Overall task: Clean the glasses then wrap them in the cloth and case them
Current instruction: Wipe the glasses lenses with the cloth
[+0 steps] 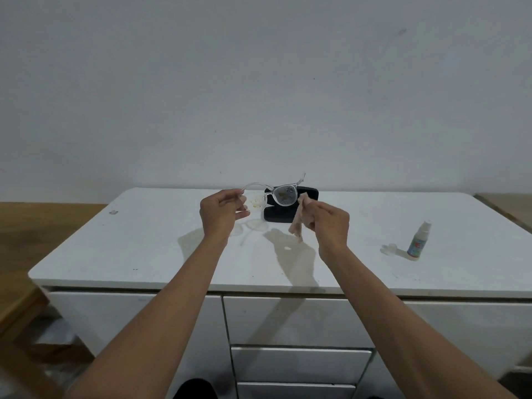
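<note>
Left hand pinches the clear-framed glasses at their left rim, holding them above the white cabinet top at frame centre; both lenses look smudged. Right hand grips a bunched beige cloth just beside the right lens. Behind the glasses lies a black case. A small spray bottle stands at right, its clear cap beside it.
</note>
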Demonstrator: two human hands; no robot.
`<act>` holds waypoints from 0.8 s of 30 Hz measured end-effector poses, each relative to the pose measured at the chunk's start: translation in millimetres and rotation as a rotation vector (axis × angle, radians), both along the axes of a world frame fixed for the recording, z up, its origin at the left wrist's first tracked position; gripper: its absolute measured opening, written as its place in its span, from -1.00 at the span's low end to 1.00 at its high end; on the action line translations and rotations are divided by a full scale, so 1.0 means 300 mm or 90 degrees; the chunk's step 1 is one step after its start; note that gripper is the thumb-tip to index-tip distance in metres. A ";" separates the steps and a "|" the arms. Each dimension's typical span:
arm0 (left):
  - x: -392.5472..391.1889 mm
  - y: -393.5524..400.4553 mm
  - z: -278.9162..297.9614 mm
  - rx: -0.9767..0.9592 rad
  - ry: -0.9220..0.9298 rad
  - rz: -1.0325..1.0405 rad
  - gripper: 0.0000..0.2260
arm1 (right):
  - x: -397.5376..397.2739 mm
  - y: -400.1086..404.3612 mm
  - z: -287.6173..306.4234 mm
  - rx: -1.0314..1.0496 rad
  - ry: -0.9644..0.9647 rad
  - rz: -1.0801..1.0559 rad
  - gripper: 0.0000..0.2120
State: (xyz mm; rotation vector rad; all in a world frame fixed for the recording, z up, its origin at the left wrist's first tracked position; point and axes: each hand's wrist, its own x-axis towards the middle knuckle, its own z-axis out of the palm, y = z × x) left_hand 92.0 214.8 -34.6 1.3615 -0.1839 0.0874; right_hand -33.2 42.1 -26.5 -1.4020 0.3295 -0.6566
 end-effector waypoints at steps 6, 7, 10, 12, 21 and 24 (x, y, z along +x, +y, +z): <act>-0.034 -0.001 0.047 -0.003 -0.025 -0.010 -0.86 | 0.028 0.053 0.086 0.161 0.017 -0.116 -0.81; -0.040 -0.001 0.056 -0.001 -0.030 -0.015 -0.86 | 0.040 0.055 0.085 0.155 0.013 -0.125 -0.84; -0.058 -0.001 0.083 0.001 -0.041 -0.030 -0.87 | 0.063 0.075 0.087 0.105 -0.016 -0.138 -0.86; -0.068 0.000 0.102 -0.001 -0.047 -0.038 -0.89 | 0.072 0.090 0.091 0.080 -0.040 -0.146 -0.87; -0.081 0.007 0.162 -0.006 -0.045 -0.034 -0.86 | 0.096 0.124 0.126 -0.015 -0.078 -0.185 -0.80; -0.089 0.017 0.177 -0.010 -0.050 -0.040 -0.86 | 0.098 0.114 0.130 -0.005 -0.106 -0.202 -0.84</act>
